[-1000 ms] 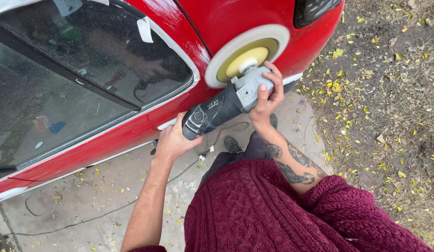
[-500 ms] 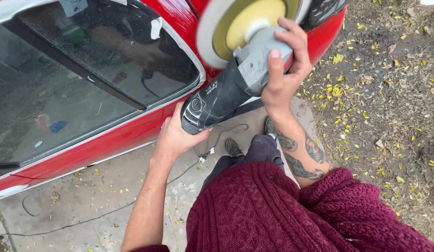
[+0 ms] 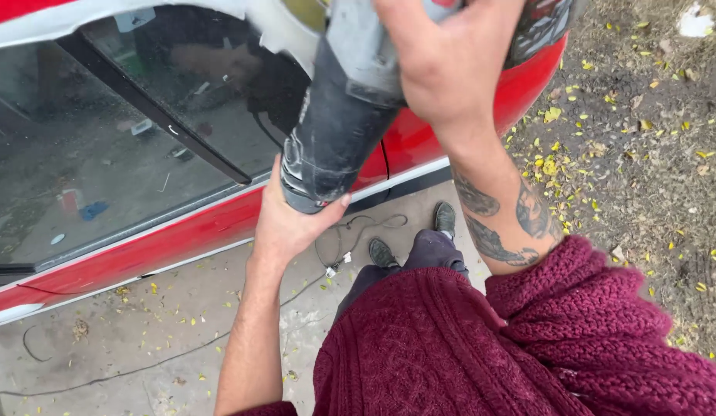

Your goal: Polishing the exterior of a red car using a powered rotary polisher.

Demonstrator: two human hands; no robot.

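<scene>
I hold a grey and black power polisher (image 3: 335, 123) in both hands, raised close to the camera in front of a red car (image 3: 165, 239). My left hand (image 3: 289, 219) cups the black rear end of the tool from below. My right hand (image 3: 443, 65) grips the grey head of the tool from above, at the top of the view. The polishing pad is mostly out of view beyond the top edge. My right forearm bears dark tattoos, and the maroon knitted sleeve is pushed up.
The car's side windows (image 3: 104, 154) and red door fill the left. A thin power cord (image 3: 350, 239) trails over the concrete slab (image 3: 142, 347) by my dark shoes (image 3: 444, 219). Bare earth strewn with yellow leaves (image 3: 643, 139) lies to the right.
Both hands have lifted the polisher up off the car's red panel and toward the camera. The yellow pad has gone out of view at the top.
</scene>
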